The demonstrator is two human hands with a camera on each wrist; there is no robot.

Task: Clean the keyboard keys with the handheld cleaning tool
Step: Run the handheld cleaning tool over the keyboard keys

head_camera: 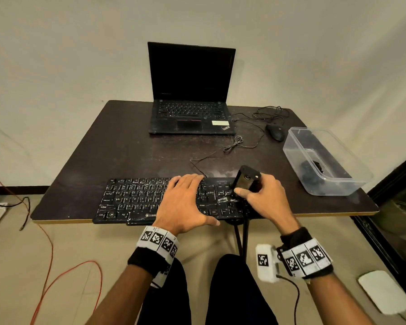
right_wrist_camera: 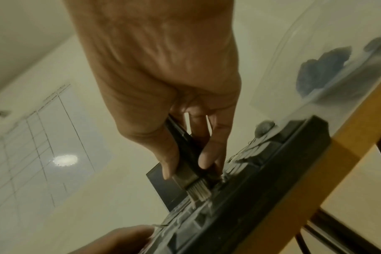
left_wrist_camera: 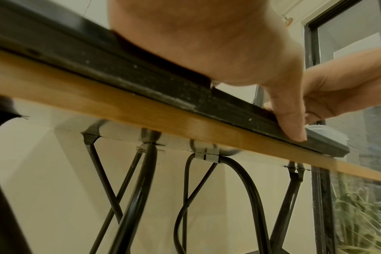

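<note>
A black keyboard (head_camera: pixel 136 200) with white-marked keys lies along the near edge of the dark table (head_camera: pixel 127 146). My left hand (head_camera: pixel 185 200) lies flat on its middle keys with straight, spread fingers, the thumb (left_wrist_camera: pixel 292 118) over the keyboard's front edge (left_wrist_camera: pixel 163 89). My right hand (head_camera: pixel 263 195) grips a black handheld cleaning tool (head_camera: pixel 245 180) upright over the keyboard's right end. In the right wrist view the tool's pale bristles (right_wrist_camera: pixel 199 189) touch the keys (right_wrist_camera: pixel 235 168), with thumb and fingers curled round the tool's body (right_wrist_camera: pixel 185 146).
An open black laptop (head_camera: pixel 190 90) stands at the table's back. A mouse (head_camera: pixel 275 132) and loose cables (head_camera: pixel 239 144) lie to its right. A clear plastic box (head_camera: pixel 324 160) holding dark items sits at the right edge. Table legs (left_wrist_camera: pixel 141 189) run below.
</note>
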